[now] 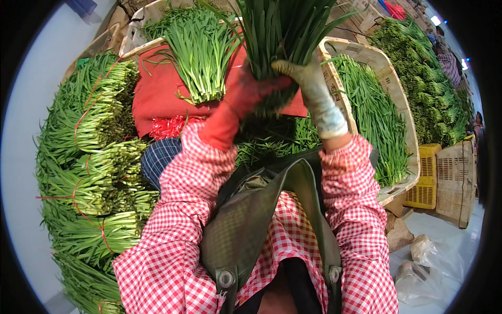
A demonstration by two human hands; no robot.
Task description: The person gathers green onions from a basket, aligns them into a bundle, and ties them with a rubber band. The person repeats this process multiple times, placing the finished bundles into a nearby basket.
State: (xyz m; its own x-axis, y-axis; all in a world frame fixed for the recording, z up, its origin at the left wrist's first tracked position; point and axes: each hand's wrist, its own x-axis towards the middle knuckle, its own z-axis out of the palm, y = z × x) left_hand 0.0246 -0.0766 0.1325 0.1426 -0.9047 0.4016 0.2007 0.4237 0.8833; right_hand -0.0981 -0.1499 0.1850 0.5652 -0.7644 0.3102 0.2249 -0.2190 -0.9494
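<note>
A bunch of garlic chives [280, 35] stands upright in front of me, leaves up and stalk ends down. My left hand [247, 92], in a red glove, grips it near the base and looks blurred. My right hand [304, 76], in a dirty white glove, is closed around its other side, thumb across the leaves. Just left of the held bunch, another bunch of chives [204, 59] lies on a red cloth [153, 86], stalk ends towards me. Red plastic ties [172, 127] are heaped at the cloth's near edge.
Tied chive bundles [94, 168] are stacked along my left. To the right stands a white plastic crate [392, 74] of loose chives, with a yellow crate [421, 176] beyond. Plastic bags [423, 271] lie on the floor. More bundles [415, 82] and a person [447, 62] are farther right.
</note>
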